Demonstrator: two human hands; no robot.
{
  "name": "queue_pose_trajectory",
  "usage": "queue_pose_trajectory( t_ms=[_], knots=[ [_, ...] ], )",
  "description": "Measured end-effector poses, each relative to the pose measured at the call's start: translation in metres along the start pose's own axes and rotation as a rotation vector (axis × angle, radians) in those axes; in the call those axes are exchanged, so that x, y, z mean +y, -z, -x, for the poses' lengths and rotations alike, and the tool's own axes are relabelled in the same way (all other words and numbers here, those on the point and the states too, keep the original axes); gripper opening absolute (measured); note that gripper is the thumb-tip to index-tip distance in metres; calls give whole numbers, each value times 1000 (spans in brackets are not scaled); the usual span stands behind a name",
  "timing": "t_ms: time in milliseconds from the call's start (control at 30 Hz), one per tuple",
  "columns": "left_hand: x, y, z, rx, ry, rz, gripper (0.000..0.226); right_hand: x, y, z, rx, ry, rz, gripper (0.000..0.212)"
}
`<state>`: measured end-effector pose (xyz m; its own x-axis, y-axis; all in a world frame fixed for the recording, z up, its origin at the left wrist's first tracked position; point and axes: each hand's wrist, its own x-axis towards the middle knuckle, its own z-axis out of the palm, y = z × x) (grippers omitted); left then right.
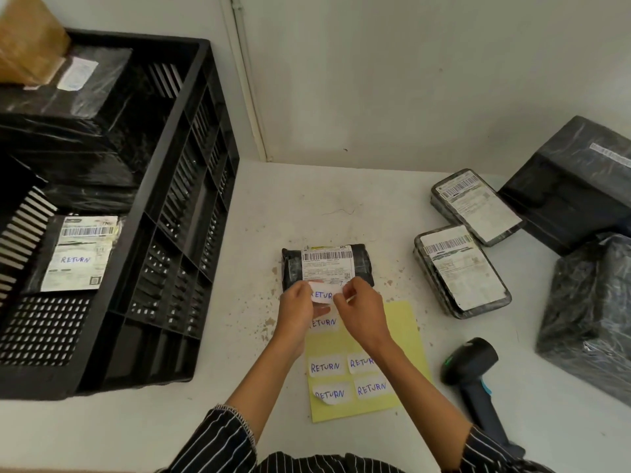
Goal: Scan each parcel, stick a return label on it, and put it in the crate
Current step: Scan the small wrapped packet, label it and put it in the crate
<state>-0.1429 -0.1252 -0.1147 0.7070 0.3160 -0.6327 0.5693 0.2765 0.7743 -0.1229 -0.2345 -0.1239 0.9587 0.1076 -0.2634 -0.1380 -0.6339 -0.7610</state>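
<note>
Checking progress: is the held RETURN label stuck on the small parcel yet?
Not yet. Left hand and right hand pinch the label by its ends at the near edge of the parcel; its lower edge curls free.

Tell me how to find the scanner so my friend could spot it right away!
Look at the white table, then find the yellow sheet of RETURN stickers near its front edge. Just right of that sheet lies the scanner. Unlike the black wrapped parcels nearby, it has a handle and a small green light.
</note>
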Motion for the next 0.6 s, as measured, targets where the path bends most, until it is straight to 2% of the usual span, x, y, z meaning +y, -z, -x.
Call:
queue_pose_trajectory(
  t_ms=[133,300,400,600],
  knots=[
    [8,-3,-14,63,-40,-65,12,-6,0,-16,15,5,-49,11],
    [13,-8,-30,100,-193,-274,3,-5,-5,-33,52,41,44,9],
    [14,-9,-37,145,-301,-424,7,-1,-7,-43,95,51,94,7],
    [7,-6,-48,184,-391,-516,10,7,-14,-57,62,62,166,13]
  ],
)
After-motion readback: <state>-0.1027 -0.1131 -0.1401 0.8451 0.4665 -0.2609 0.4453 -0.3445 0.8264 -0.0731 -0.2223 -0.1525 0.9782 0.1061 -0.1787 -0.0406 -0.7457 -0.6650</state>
